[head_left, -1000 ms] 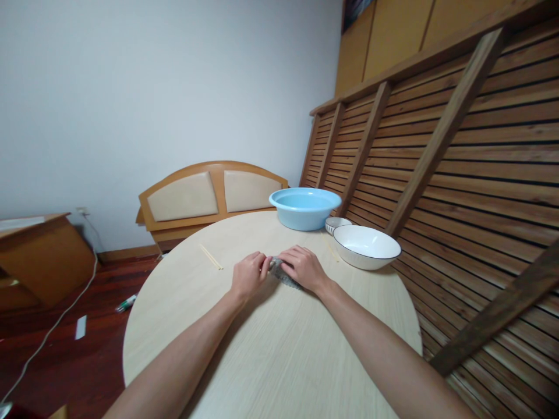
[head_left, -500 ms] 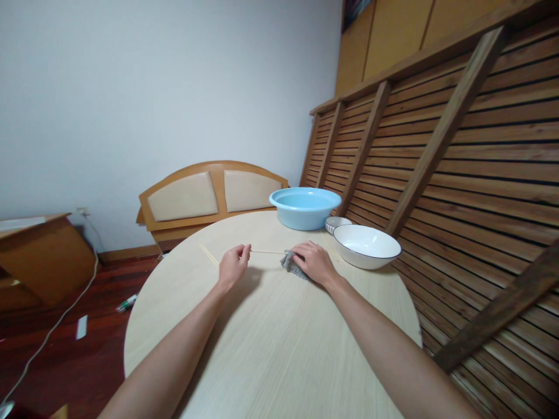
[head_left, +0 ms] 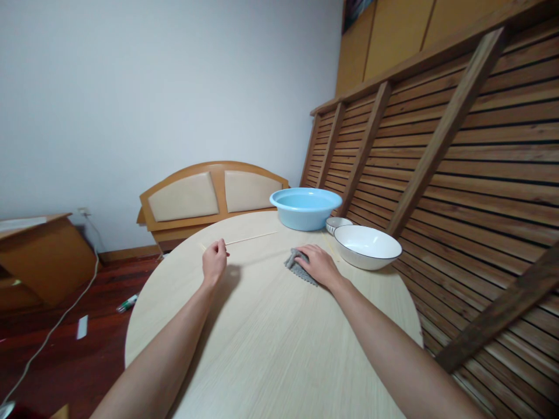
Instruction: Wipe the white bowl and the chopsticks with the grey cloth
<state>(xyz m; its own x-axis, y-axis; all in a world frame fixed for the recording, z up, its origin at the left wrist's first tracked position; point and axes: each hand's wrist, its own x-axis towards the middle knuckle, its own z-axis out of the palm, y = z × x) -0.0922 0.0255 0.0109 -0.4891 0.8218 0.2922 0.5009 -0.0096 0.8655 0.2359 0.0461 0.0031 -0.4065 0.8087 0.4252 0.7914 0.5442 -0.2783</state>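
My left hand (head_left: 215, 261) is closed around one end of a thin, pale chopstick (head_left: 252, 237), which points right and slightly away above the table (head_left: 262, 337). Over a grey cloth (head_left: 301, 270) my right hand (head_left: 320, 265) is closed, its fingers gripping the folded top while the scalloped lower edge hangs toward the tabletop. The chopstick's free end is apart from the cloth. Close by my left hand, part of another pale stick (head_left: 202, 247) shows on the table; my hand hides the rest.
A light blue basin (head_left: 305, 217) stands at the table's far edge. Right of it are a small striped bowl (head_left: 335, 223) and a large white bowl (head_left: 365, 256) with a dark rim. A slatted wooden panel (head_left: 437, 192) leans along the right side.
My left hand has moved left, drawing the chopstick out of the cloth, and its free end now points farther away. My right hand stays nearly in place with the cloth.
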